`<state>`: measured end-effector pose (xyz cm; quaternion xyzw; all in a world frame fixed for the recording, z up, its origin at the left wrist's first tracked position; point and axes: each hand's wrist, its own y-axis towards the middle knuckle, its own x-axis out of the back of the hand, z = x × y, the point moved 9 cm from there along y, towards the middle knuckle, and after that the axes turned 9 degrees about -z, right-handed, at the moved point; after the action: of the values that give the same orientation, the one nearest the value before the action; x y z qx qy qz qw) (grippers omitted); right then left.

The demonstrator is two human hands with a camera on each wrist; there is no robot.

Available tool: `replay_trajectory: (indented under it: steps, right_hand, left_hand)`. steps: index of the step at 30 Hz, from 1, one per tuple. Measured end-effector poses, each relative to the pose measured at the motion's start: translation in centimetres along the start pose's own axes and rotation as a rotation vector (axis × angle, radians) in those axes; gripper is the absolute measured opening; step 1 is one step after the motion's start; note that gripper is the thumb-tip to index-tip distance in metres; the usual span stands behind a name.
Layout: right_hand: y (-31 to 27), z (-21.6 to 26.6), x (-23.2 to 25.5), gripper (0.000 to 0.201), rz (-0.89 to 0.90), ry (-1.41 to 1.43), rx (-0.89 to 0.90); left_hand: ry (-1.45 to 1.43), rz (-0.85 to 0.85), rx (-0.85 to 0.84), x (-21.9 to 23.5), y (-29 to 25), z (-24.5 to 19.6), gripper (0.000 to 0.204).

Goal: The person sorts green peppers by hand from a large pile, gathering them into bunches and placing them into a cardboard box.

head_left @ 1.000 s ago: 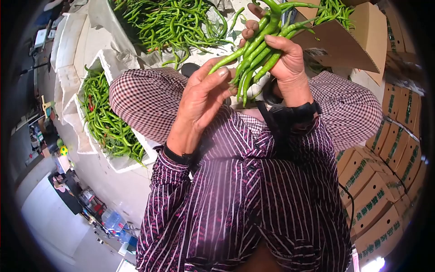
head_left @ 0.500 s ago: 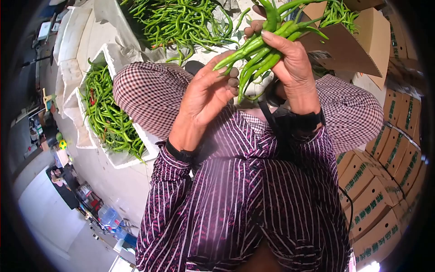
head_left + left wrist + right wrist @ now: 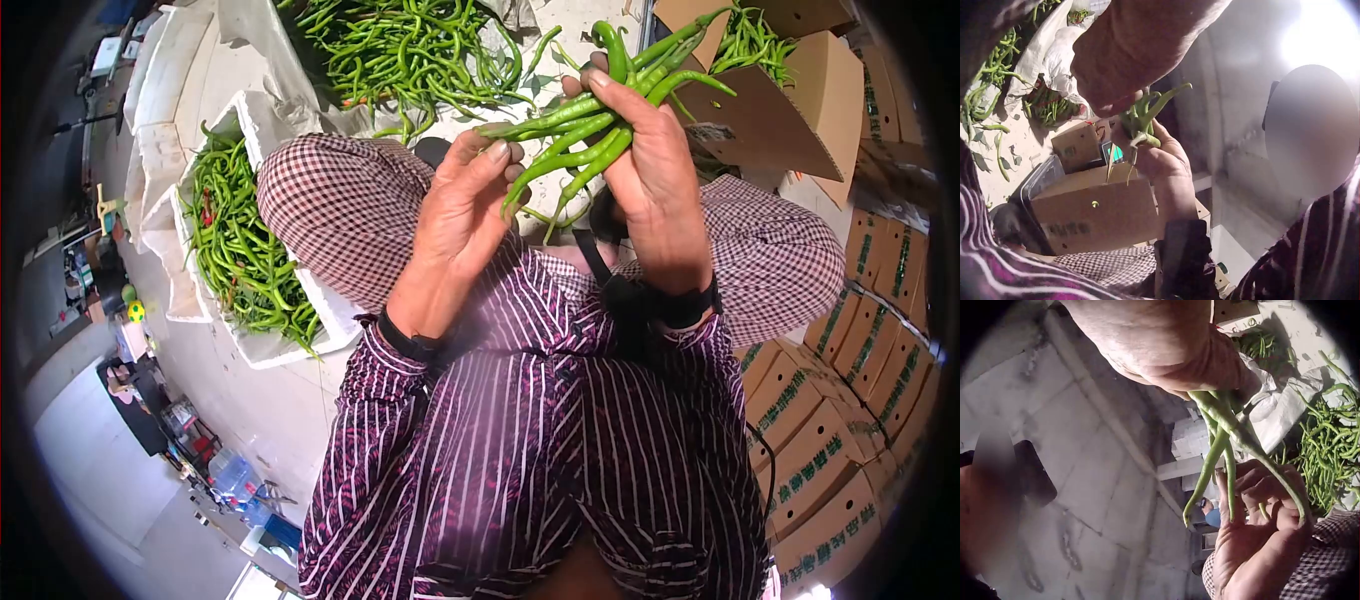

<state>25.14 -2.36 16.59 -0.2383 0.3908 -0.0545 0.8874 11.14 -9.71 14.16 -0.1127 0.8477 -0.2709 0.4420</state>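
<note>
A bunch of long green chili peppers [image 3: 590, 135] is gripped in my right hand [image 3: 655, 180], its thumb laid across them. Their stems point up and right, while the thin tips fan out toward the left. My left hand [image 3: 460, 220] pinches the tip of one pepper between thumb and fingers. In the right wrist view, one long pepper [image 3: 1254, 447] stretches over to the left hand [image 3: 1254, 550], and other tips hang loose. From the left wrist, stem ends [image 3: 1147, 115] stick out above the right hand [image 3: 1169, 159]. Its palm side is partly hidden by the peppers.
A large heap of green peppers [image 3: 410, 60] lies ahead on a sheet. To the left stands a white foam box [image 3: 335, 325] full of peppers. An open carton [image 3: 760, 115] with peppers is at the upper right, and stacked cartons [image 3: 820, 450] line the right side.
Both hands have shifted slightly right in the head view. The bunch has turned flatter and fanned out, and the left fingers have come together at one pepper's tip.
</note>
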Motion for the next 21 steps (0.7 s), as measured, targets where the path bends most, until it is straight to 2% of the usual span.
replay_trajectory:
  steps: [2,4,5,7,10,12,13,14,16,21]
  right_hand:
    - [0.1,-0.4,0.3,0.027,-0.007,0.025,-0.006]
    - [0.3,-0.8,0.6,0.026,-0.010,0.051,-0.013]
    - [0.3,-1.2,0.8,0.026,0.002,0.072,-0.065]
    - [0.5,-1.9,1.1,0.032,0.044,0.099,-0.160]
    - [0.5,-2.1,1.1,0.032,0.065,0.186,-0.157]
    - [0.3,-2.0,1.1,0.036,0.083,0.196,-0.163]
    - [0.2,-1.9,0.9,0.038,0.090,0.176,-0.147]
    - [0.0,-1.8,0.8,0.039,0.097,0.156,-0.131]
    - [-0.5,-1.5,0.5,0.040,0.122,0.110,-0.123]
    - [-1.5,-1.1,0.6,0.038,0.123,-0.009,-0.156]
  left_hand:
    - [0.009,-0.029,-0.042,-0.1,0.1,-0.3,0.024]
    - [0.068,-0.103,-0.159,-0.1,-0.3,-1.1,0.020]
    - [0.072,-0.160,-0.194,0.1,-0.6,-1.4,0.019]
    - [0.114,-0.157,-0.252,0.1,-0.6,-2.0,0.020]
    - [0.148,-0.130,-0.350,0.1,-0.8,-3.1,0.023]
    - [0.325,-0.184,-0.591,-0.1,-1.4,-5.3,0.021]
    - [0.293,-0.208,-0.633,-1.0,-2.0,-5.8,0.020]
    - [0.293,-0.209,-0.640,-1.0,-2.2,-6.0,0.020]
    - [0.306,-0.182,-0.542,-1.0,-1.9,-5.8,0.021]
    - [0.218,-0.133,-0.527,-1.6,-2.0,-5.5,0.020]
